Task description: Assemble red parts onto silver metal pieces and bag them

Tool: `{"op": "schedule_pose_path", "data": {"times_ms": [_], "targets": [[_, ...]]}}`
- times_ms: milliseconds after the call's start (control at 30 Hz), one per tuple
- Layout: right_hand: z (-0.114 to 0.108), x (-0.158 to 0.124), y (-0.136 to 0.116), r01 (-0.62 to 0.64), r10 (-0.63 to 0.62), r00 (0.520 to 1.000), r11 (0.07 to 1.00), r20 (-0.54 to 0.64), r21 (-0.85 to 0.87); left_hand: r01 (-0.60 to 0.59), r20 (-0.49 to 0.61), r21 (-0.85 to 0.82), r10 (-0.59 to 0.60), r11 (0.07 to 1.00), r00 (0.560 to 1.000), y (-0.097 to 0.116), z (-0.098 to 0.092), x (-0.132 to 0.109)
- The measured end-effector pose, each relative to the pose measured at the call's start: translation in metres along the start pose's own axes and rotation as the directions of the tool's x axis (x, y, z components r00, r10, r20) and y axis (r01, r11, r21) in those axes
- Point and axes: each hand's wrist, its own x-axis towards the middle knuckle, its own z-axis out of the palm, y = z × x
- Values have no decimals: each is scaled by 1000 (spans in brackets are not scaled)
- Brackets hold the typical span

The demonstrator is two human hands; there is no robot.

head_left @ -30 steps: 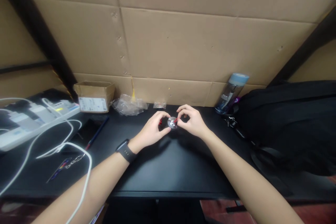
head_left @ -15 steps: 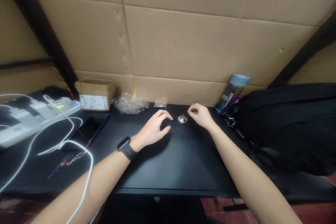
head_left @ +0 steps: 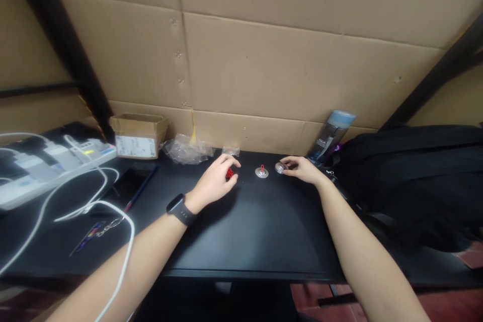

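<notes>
Presently, the right hand (head_left: pixel 302 168) has its thumb and fingers closed at the edge of a clear disc (head_left: pixel 279 167), which is near the far side of the black table (head_left: pixel 249 241). Whether this disc touches the table, I cannot tell. To the left of it, and apart from both hands, a round suction cup (head_left: pixel 260 173) rests on the table, with a small red hook (head_left: pixel 262 166) standing up from its middle. The left hand (head_left: pixel 217 178) is half open, its thumb and fingers curved and separated by a gap. Inside this curve some red pieces (head_left: pixel 230 173) are visible; it is not possible to tell if the fingers touch them. On the left wrist is a dark watch (head_left: pixel 181 210).

Behind the left hand, a crumpled clear plastic bag (head_left: pixel 186 149) lies beside an open cardboard box (head_left: pixel 138 137). Farther left is a white power strip (head_left: pixel 49 168) with its cables. On the right, a bottle with a blue cap (head_left: pixel 332 133) leans near a black bag (head_left: pixel 411 181).
</notes>
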Motion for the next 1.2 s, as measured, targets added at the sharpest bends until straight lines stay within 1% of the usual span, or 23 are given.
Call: {"op": "schedule_pose_path", "data": {"times_ms": [100,300,533,767,867,900,967,1033,1067,1133,1200], "targets": [[2,1,1,12,-12,1000,1000,-20,-10,27,-11,10,-27,1000,1000,-4,0,0],[5,2,4,28,-28,1000,999,-9,24,42,-3,21,-42,999,999,-4,-1,0],[6,2,2,68,-68,998,998,14,-5,115,-40,61,-113,992,993,-9,-3,3],[3,0,-2,81,-81,997,996,0,-32,165,-49,88,-162,982,986,-14,-3,4],[2,0,-6,82,-83,997,996,-7,-19,146,-50,126,-141,981,989,-19,-4,3],[2,0,-8,83,-82,996,997,-19,1,119,-33,152,-115,981,993,-21,-4,2],[3,0,-13,83,-78,995,994,-68,71,33,51,214,-45,976,998,-24,-6,0],[4,1,-22,86,-64,990,981,-127,173,-51,156,271,9,961,988,-26,-8,-2],[5,1,-27,89,-54,987,969,-154,230,-75,189,297,19,952,982,-25,-8,-2],[7,0,-39,100,-34,981,935,-193,340,-76,198,344,7,936,980,-24,-10,-2],[9,-1,-52,120,-18,973,891,-229,438,-48,169,374,-17,926,985,-24,-12,-1]]}}
